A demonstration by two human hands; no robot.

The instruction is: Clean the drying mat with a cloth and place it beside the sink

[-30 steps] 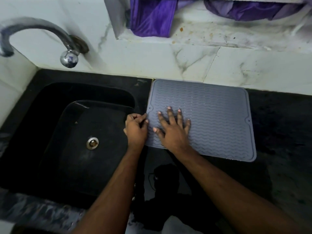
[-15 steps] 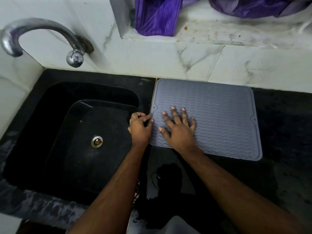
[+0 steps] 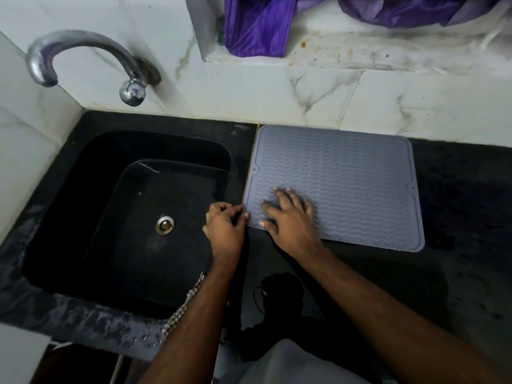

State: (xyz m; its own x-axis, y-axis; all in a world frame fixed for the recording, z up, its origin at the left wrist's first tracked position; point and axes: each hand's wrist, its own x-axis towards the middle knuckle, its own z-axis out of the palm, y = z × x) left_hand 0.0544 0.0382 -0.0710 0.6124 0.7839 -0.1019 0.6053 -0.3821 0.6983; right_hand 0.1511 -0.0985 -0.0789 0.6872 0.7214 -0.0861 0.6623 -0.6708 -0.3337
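Note:
The grey ridged drying mat [image 3: 346, 178] lies flat on the black counter, right of the black sink [image 3: 133, 217], its far edge against the marble wall. My right hand [image 3: 288, 217] rests flat on the mat's near-left part, fingers spread and blurred. My left hand [image 3: 224, 225] sits at the mat's near-left edge with fingers curled, thumb and fingertips pinching that edge. No cloth for wiping shows in either hand.
A curved metal tap [image 3: 83, 56] juts from the wall over the sink, whose drain [image 3: 164, 224] sits mid-basin. Purple fabric [image 3: 257, 23] hangs on the stained ledge above the mat. Black counter [image 3: 457, 273] runs to the right and front of the mat.
My right hand has slid slightly back toward me across the mat. My left hand keeps its hold at the mat's left edge. The camera view has shifted a little.

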